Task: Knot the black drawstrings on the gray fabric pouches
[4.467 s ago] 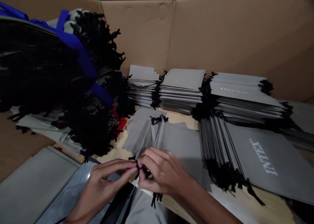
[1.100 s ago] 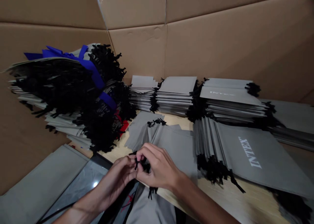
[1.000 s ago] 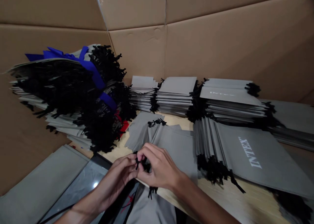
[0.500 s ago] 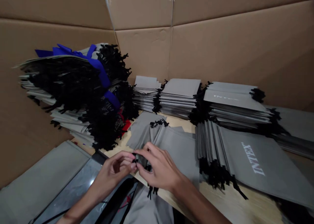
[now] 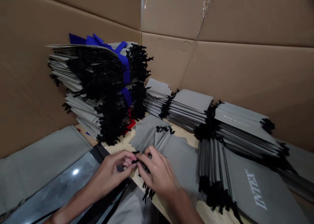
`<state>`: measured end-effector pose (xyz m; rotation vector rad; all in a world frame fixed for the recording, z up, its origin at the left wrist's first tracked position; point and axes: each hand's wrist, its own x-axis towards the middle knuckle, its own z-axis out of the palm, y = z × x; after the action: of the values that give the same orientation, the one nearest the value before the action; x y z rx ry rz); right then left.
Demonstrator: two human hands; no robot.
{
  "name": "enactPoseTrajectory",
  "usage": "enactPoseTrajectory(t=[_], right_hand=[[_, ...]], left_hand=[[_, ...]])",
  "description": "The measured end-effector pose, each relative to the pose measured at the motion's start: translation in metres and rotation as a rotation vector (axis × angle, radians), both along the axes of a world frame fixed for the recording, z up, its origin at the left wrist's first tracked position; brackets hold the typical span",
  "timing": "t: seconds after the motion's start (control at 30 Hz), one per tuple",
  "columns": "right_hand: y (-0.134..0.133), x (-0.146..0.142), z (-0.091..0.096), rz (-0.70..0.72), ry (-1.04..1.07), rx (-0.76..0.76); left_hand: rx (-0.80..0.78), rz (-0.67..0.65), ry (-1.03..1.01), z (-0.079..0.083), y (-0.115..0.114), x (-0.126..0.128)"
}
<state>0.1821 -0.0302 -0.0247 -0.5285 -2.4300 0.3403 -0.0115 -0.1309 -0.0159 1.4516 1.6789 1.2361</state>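
Both hands' fingertips pinched on black drawstring point(image 5: 135, 161)

Grey drawstring bags point(image 5: 176, 148) at centre frame, black cords point(image 5: 146, 193) at lower centre, white lettering point(image 5: 257, 193) on grey at lower right, blue strap point(image 5: 124, 65) at upper left, brown cardboard walls point(image 5: 245, 67) behind

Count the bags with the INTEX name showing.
2. One INTEX bag tops the fanned pile at lower right; the other, its print faint, tops the stack behind it. Bags lower in the stacks may carry it too, hidden.
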Motion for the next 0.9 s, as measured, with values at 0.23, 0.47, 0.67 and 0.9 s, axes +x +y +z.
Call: enactPoseTrajectory(t=[0.23, 0.47, 0.67, 0.9], right_hand=[[-0.002, -0.002, -0.004, -0.002, 0.025, 0.076], [-0.006, -0.006, -0.002, 0.019, 0.001, 0.192], [-0.007, -0.006, 0.0, 0.023, 0.029, 0.157], [-0.007, -0.006, 0.0, -0.011, 0.035, 0.134]], left_hand=[[0.08, 0.004, 0.156, 0.007, -0.006, 0.003], [0.125, 0.034, 0.192, 0.015, -0.009, -0.002], [0.181, 0.035, 0.185, 0.013, -0.012, -0.002], [0.24, 0.054, 0.197, 0.01, -0.015, 0.0]])
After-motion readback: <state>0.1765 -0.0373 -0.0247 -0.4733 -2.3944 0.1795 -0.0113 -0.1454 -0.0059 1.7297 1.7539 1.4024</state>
